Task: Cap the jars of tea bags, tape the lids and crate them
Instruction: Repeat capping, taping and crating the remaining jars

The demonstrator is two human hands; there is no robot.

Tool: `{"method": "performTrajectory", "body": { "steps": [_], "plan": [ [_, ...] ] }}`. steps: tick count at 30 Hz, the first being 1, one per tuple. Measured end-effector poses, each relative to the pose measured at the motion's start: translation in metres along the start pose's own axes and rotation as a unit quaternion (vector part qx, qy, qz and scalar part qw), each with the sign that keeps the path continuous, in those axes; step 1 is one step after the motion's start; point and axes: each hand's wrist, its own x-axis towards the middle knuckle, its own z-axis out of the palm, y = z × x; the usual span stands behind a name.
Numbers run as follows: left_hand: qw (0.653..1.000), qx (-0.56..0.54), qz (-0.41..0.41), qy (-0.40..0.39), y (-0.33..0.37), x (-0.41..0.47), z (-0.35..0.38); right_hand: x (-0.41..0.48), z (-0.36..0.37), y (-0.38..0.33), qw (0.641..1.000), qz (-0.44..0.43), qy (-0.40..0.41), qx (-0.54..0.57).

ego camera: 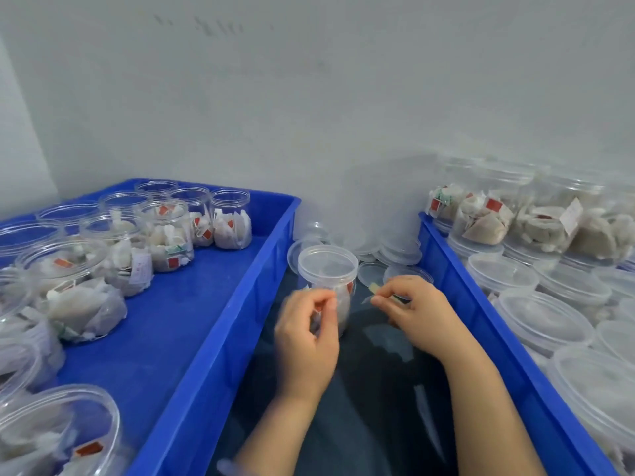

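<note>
A clear plastic jar (328, 269) of tea bags stands between two blue crates on a dark surface, with a clear lid on top. My left hand (309, 334) is curled against the jar's lower left side; it is blurred. My right hand (412, 304) sits just right of the jar and pinches a small strip of clear tape (372, 292) with a yellowish end between thumb and fingers. The tape reaches toward the jar's side. The left crate (220, 324) holds several open jars of tea bags (165, 235). The right crate (457, 280) holds several capped jars (536, 317).
Loose clear lids (395, 250) lie piled behind the jar against the white wall. Capped jars are stacked two high at the back of the right crate (488, 214). The gap between the crates is narrow and filled by my forearms.
</note>
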Motion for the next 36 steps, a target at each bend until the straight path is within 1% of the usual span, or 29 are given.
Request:
{"method": "performTrajectory", "body": {
  "steps": [1,2,3,5,6,7,8,10,12,14,22,28,32,36],
  "plan": [
    [0.999,0.022,0.014,0.032,-0.002,0.006,0.0,0.001,0.0,0.0,1.0,-0.001,0.003,-0.003],
    [0.999,0.031,0.012,0.039,-0.006,0.012,0.001,0.003,0.0,0.0,1.0,-0.001,0.005,-0.005],
    [0.999,0.029,-0.007,0.015,-0.01,0.017,0.003,0.004,0.0,0.0,1.0,-0.002,0.006,-0.008],
    [0.995,0.013,-0.054,-0.083,-0.018,0.024,0.008,0.008,0.002,-0.001,1.0,-0.01,0.006,-0.015],
    [0.991,0.011,-0.062,-0.121,-0.022,0.027,0.011,0.01,0.003,-0.002,1.0,-0.016,0.006,-0.016],
    [0.988,0.01,-0.059,-0.14,-0.027,0.029,0.013,0.012,0.005,-0.004,1.0,-0.021,0.005,-0.016],
    [0.989,0.008,-0.051,-0.141,-0.032,0.03,0.016,0.014,0.007,-0.005,1.0,-0.023,0.005,-0.017],
    [0.992,-0.002,-0.039,-0.117,-0.041,0.03,0.023,0.017,0.012,-0.005,0.999,-0.025,0.011,-0.021],
    [0.995,-0.007,-0.027,-0.092,-0.045,0.03,0.026,0.017,0.015,-0.006,0.999,-0.022,0.025,-0.025],
    [0.996,-0.017,-0.025,-0.083,-0.047,0.032,0.026,0.019,0.018,-0.006,0.999,-0.014,0.042,-0.026],
    [0.994,-0.063,-0.038,-0.086,-0.047,0.036,0.02,0.023,0.026,-0.008,0.997,-0.008,0.067,-0.039],
    [0.993,-0.068,-0.044,-0.09,-0.043,0.035,0.019,0.022,0.026,-0.008,0.996,-0.007,0.08,-0.043],
    [0.993,-0.083,-0.04,-0.073,-0.038,0.036,0.018,0.022,0.028,-0.008,0.993,-0.021,0.099,-0.055],
    [0.994,-0.07,-0.04,-0.079,-0.037,0.037,0.014,0.019,0.029,-0.011,0.994,0.016,0.099,-0.044]
  ]
}}
